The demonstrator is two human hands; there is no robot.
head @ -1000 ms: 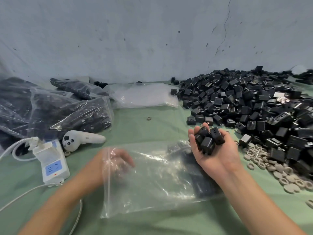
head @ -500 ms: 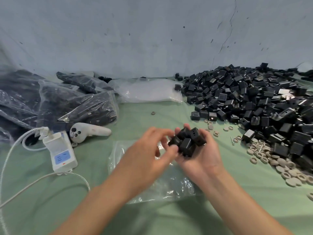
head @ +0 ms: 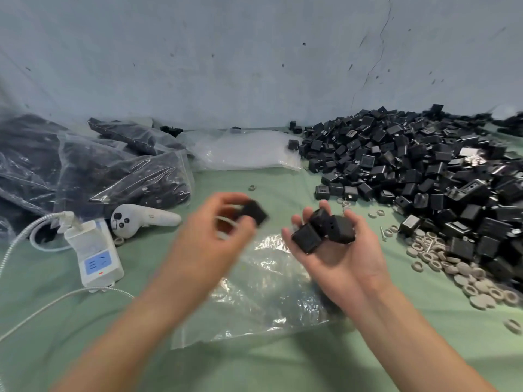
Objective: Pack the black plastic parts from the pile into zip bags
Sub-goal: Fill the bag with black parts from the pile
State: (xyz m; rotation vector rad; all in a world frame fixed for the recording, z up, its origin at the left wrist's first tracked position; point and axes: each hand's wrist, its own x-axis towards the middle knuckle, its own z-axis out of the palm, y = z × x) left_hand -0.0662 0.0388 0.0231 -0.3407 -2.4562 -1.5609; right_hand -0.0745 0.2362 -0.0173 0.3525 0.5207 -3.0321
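Fig.: our L hand point(head: 215, 236) pinches one black part point(head: 254, 214); R hand point(head: 339, 258), at its 3 o'clock, fingers curled round more parts point(head: 307, 241); we judge them light, stiff, so grip flat sides.

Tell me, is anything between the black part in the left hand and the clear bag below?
Nothing visible. The left hand pinches a black part just above the far edge of the zip bag; the right hand, cupping more parts, sits off to the side. Whether the bag's mouth is open is unclear.

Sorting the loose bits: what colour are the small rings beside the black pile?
The rings are pale beige-grey, seen best in the head view.
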